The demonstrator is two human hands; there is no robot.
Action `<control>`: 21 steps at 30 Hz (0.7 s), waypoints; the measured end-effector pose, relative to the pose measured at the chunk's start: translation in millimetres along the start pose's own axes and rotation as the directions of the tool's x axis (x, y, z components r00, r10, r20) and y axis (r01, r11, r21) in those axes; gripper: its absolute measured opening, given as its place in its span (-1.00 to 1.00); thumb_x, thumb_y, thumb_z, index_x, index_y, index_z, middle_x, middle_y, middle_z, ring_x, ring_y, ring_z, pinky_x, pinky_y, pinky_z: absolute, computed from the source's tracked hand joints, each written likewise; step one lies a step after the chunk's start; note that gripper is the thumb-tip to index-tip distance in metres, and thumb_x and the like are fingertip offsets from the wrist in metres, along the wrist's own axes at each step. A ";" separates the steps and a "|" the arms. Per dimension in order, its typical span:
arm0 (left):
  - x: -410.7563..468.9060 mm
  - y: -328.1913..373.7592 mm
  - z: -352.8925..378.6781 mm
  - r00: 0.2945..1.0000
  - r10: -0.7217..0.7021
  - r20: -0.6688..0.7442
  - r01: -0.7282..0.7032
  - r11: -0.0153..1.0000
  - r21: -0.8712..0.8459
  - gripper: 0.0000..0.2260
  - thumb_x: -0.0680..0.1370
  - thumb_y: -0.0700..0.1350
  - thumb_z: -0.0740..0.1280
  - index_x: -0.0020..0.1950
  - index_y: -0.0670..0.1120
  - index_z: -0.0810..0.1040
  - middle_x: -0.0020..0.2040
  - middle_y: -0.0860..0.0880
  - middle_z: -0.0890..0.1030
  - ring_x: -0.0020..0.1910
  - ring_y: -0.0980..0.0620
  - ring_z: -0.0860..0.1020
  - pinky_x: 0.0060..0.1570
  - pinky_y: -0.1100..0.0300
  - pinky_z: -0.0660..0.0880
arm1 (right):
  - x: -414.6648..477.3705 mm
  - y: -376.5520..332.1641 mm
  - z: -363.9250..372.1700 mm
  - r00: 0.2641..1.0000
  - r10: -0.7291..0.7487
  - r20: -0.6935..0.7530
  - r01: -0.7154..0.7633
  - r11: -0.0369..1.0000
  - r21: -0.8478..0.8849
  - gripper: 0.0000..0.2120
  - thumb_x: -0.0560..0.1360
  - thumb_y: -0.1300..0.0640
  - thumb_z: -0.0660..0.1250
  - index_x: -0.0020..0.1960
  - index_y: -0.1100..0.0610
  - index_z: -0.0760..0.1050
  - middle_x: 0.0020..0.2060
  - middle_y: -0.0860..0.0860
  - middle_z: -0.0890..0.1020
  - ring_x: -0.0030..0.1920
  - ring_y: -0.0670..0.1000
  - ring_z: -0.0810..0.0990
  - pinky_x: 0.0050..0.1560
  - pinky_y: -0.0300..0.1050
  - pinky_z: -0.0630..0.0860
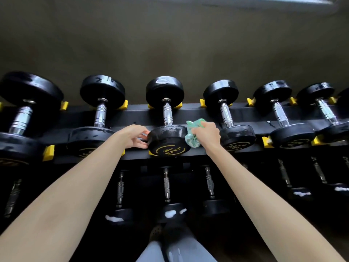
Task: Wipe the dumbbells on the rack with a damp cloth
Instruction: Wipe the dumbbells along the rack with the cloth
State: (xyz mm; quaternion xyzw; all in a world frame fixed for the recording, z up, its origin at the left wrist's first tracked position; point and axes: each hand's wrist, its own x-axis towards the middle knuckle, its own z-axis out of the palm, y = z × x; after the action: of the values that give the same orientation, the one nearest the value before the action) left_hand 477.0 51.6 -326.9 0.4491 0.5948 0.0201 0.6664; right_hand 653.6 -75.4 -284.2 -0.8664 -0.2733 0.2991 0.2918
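A black dumbbell (168, 138) with a chrome handle and yellow lettering lies in the middle of the top shelf of the black rack (132, 157). Its near head looks wet and streaked. My right hand (206, 134) is closed around a bunched green cloth (192, 135) and presses it against the right side of that near head. My left hand (135, 136) rests its fingers on the left side of the same head, steadying it.
Several more black dumbbells (236, 136) sit in yellow cradles (48, 152) on both sides along the top shelf. A lower shelf holds smaller dumbbells (170, 212), some with white smears. A grey wall rises behind the rack. My legs and a shoe show at the bottom.
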 end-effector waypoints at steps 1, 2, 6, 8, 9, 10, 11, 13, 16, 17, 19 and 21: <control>-1.6 -1.7 -1.0 1.000 0.005 0.004 -0.005 1.000 -0.010 -0.89 0.59 -0.27 0.16 0.04 -0.24 0.45 0.20 -0.28 0.51 -0.05 -0.19 0.55 0.02 -0.01 0.52 | -10.5 -8.3 1.4 0.997 -0.075 -0.017 0.075 0.997 -0.037 -0.81 0.48 0.24 0.23 0.04 0.27 0.52 -0.14 0.07 0.48 -0.03 0.15 0.48 -0.09 -0.13 0.35; -2.7 -2.6 -1.6 1.000 0.009 0.013 -0.008 1.000 -0.024 -0.89 0.59 -0.27 0.15 0.03 -0.24 0.46 0.20 -0.28 0.51 -0.03 -0.20 0.55 0.04 -0.01 0.51 | -18.0 -15.2 4.1 0.990 -0.137 -0.028 0.134 0.987 -0.090 -0.87 0.48 0.24 0.22 -0.06 0.27 0.51 -0.19 0.07 0.45 -0.10 0.14 0.42 -0.14 -0.13 0.29; -11.1 -6.9 -4.8 0.999 0.015 0.046 -0.010 0.995 -0.102 -0.81 0.60 -0.30 0.14 0.18 -0.27 0.45 0.18 -0.27 0.48 0.01 -0.20 0.53 0.08 0.00 0.49 | -38.3 -36.1 24.6 0.935 -0.353 -0.022 0.337 0.909 -0.245 -0.79 0.48 0.22 0.20 -0.32 0.13 0.31 -0.17 0.13 0.46 -0.16 0.12 0.37 -0.18 -0.15 0.17; -16.6 -7.1 -5.2 0.999 0.013 0.053 -0.006 0.990 -0.140 -0.81 0.61 -0.32 0.12 0.17 -0.29 0.45 0.14 -0.27 0.46 0.08 -0.22 0.50 0.11 0.00 0.46 | -45.8 -45.2 37.9 0.898 -0.440 0.007 0.424 0.861 -0.280 -0.88 0.50 0.23 0.18 -0.10 0.18 0.50 -0.04 0.18 0.50 -0.09 0.16 0.45 -0.15 -0.17 0.21; -18.7 -6.6 -6.3 0.999 0.011 0.050 -0.003 0.989 -0.149 -0.81 0.61 -0.34 0.10 0.17 -0.30 0.44 0.11 -0.28 0.46 0.14 -0.23 0.49 0.13 0.00 0.45 | -47.9 -50.2 45.1 0.882 -0.469 0.030 0.456 0.839 -0.297 -0.82 0.50 0.25 0.17 0.01 0.22 0.53 0.01 0.20 0.50 -0.04 0.18 0.48 -0.13 -0.17 0.23; -19.9 -6.2 -6.9 0.999 0.004 0.047 0.003 0.988 -0.157 -0.77 0.61 -0.36 0.07 0.20 -0.32 0.42 0.09 -0.28 0.47 0.21 -0.25 0.47 0.16 -0.01 0.43 | -49.5 -54.7 51.1 0.876 -0.479 0.061 0.473 0.824 -0.313 -0.80 0.50 0.26 0.16 0.04 0.26 0.52 0.04 0.22 0.50 0.00 0.20 0.49 -0.12 -0.16 0.25; -20.7 -6.0 -9.6 1.000 -0.005 0.031 0.010 0.987 -0.162 -0.72 0.61 -0.38 0.02 0.27 -0.35 0.38 0.10 -0.30 0.49 0.26 -0.25 0.44 0.20 -0.02 0.42 | -50.8 -59.2 57.1 0.870 -0.483 0.093 0.486 0.813 -0.320 -0.80 0.51 0.27 0.16 0.03 0.29 0.51 0.05 0.23 0.50 0.02 0.22 0.49 -0.11 -0.14 0.27; -20.4 -5.4 -16.8 1.000 -0.016 -0.009 0.014 0.986 -0.169 -0.64 0.59 -0.41 -0.03 0.37 -0.37 0.29 0.25 -0.34 0.45 0.32 -0.26 0.41 0.30 -0.04 0.39 | -53.6 -68.1 65.1 0.871 -0.458 0.177 0.491 0.810 -0.320 -0.83 0.51 0.27 0.15 -0.02 0.30 0.49 0.01 0.24 0.48 0.03 0.23 0.48 -0.09 -0.10 0.31; -19.8 -2.3 -30.3 0.999 -0.016 -0.035 0.007 0.967 -0.255 -0.58 0.56 -0.44 -0.06 0.42 -0.36 0.24 0.37 -0.38 0.33 0.36 -0.27 0.36 0.33 -0.05 0.35 | -47.6 -76.3 64.5 0.882 -0.372 0.290 0.448 0.852 -0.270 -0.88 0.49 0.29 0.16 -0.22 0.25 0.40 -0.17 0.09 0.39 -0.04 0.18 0.44 -0.11 -0.07 0.36; -19.3 0.3 -33.9 0.999 -0.009 -0.039 -0.002 0.960 -0.281 -0.59 0.56 -0.44 -0.06 0.41 -0.36 0.24 0.38 -0.38 0.32 0.37 -0.28 0.35 0.32 -0.04 0.36 | -38.7 -75.8 63.7 0.884 -0.346 0.314 0.425 0.874 -0.234 -0.87 0.49 0.28 0.18 -0.22 0.24 0.41 -0.19 0.05 0.39 -0.05 0.14 0.45 -0.11 -0.08 0.38; -18.8 6.3 -37.7 0.999 0.009 -0.045 -0.022 0.953 -0.301 -0.61 0.59 -0.41 -0.05 0.41 -0.35 0.25 0.37 -0.39 0.32 0.37 -0.28 0.34 0.26 -0.03 0.38 | -23.9 -74.2 54.3 0.910 -0.243 0.337 0.274 0.961 -0.047 -0.91 0.44 0.23 0.30 -0.08 0.24 0.48 -0.14 0.05 0.50 -0.03 0.10 0.52 -0.12 -0.11 0.43; -17.3 15.8 -36.2 0.999 0.022 -0.046 -0.035 0.953 -0.301 -0.65 0.62 -0.36 -0.02 0.40 -0.32 0.28 0.36 -0.38 0.35 0.35 -0.28 0.36 0.22 -0.02 0.40 | -8.5 -73.1 37.8 0.915 -0.138 0.380 0.047 0.970 0.238 -0.63 0.35 0.22 0.37 0.14 0.28 0.49 -0.04 0.11 0.60 -0.02 0.10 0.59 -0.11 -0.12 0.50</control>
State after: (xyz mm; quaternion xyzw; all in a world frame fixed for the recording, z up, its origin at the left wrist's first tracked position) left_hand 450.6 72.2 -299.7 0.3501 0.5920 0.1295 0.7143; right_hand 600.4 -18.3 -256.8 -0.7363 -0.3318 0.4816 0.3404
